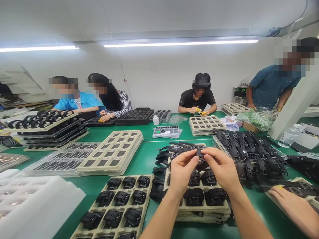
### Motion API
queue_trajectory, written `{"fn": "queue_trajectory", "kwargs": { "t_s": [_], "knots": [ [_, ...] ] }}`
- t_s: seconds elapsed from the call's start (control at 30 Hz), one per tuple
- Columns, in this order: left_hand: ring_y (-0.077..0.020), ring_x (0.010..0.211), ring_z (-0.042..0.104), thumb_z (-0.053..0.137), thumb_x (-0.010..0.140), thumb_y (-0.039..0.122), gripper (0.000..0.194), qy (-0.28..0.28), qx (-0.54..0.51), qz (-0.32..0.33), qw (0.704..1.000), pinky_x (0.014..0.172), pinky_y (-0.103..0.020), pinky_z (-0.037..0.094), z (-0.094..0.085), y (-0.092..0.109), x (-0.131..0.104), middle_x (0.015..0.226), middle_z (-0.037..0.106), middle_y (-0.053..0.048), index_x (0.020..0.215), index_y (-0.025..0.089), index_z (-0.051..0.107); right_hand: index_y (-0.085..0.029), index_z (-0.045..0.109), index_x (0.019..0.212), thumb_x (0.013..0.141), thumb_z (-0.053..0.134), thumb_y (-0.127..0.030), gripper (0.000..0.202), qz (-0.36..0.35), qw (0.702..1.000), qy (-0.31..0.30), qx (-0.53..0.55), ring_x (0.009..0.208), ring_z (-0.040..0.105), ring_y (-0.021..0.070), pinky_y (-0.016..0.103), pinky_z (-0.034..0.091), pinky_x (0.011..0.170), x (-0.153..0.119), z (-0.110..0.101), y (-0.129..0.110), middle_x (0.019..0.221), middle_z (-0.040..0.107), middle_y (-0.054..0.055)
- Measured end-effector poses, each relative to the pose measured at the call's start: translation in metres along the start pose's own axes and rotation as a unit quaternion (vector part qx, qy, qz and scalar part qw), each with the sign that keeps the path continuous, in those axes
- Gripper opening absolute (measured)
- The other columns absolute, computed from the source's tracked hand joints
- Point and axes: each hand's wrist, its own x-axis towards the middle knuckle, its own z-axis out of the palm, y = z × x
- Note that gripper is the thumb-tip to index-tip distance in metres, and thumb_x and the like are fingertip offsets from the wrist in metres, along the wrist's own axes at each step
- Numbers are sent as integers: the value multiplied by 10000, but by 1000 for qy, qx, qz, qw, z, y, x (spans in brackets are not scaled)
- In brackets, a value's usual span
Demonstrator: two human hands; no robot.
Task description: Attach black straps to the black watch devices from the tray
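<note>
Held between the fingertips of my left hand (181, 171) and my right hand (223, 167) is a smartwatch with a black strap (199, 152). Both hands are closed in a pinch and partly cover it. Below them stands a stack of beige trays (203, 209), its top one holding black smartwatches (194, 197) with straps curled over. More watches with straps stretched out lie across its far end. To the left, another beige tray (150, 186) carries several watches with closed straps (121, 198), one per compartment.
Rows of strapped watches (243, 149) cover a stack at right. A co-worker's hand (294, 205) rests by a tray at lower right. Stacked beige trays (129, 154), white foam (67, 199) and a water bottle (290, 135) are on the green table (149, 142). Several people sit or stand beyond.
</note>
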Motion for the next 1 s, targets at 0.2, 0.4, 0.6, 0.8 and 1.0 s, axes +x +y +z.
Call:
{"fn": "queue_trajectory", "kwargs": {
  "t_s": [0.2, 0.4, 0.6, 0.8, 1.0],
  "knots": [
    [-220, 902, 759, 856, 745, 325, 263, -6, 52, 9, 999, 846, -303, 609, -2, 8, -1, 981, 821, -84, 966, 185, 828, -294, 821, 1035, 922, 726, -349, 157, -8, 999, 34, -5, 1021, 720, 264, 432, 597, 928, -1, -2, -1, 1078, 785, 63],
    [-244, 935, 764, 862, 724, 299, 262, -29, 59, 8, 998, 884, -338, 611, -3, 10, 0, 993, 823, -94, 955, 178, 830, -309, 840, 943, 875, 772, -333, 99, 7, 1000, -1, 29, 943, 743, 258, 413, 635, 842, 2, -6, -6, 996, 802, 49],
    [-254, 941, 768, 875, 701, 288, 267, -43, 66, 3, 997, 902, -351, 613, -6, 15, -1, 993, 822, -101, 936, 171, 830, -336, 842, 950, 874, 782, -286, 110, -14, 999, -2, 39, 931, 744, 239, 378, 634, 823, 1, -7, -9, 977, 808, 31],
    [-241, 935, 759, 849, 732, 273, 246, -15, 77, 19, 997, 887, -345, 609, 0, 8, -1, 985, 816, -90, 952, 169, 810, -327, 804, 1109, 978, 660, -336, 195, -1, 999, -32, -11, 1085, 709, 246, 402, 588, 943, 0, -1, -4, 1155, 775, 46],
    [-250, 993, 724, 740, 872, 356, 233, -43, 137, 79, 986, 928, -369, 569, -2, 5, -2, 1057, 794, -94, 1035, 207, 814, -291, 730, 1254, 1042, 529, -425, 322, -10, 998, -55, -14, 1193, 643, 266, 438, 526, 1022, -1, 6, 0, 1254, 718, 80]
  ]
}}
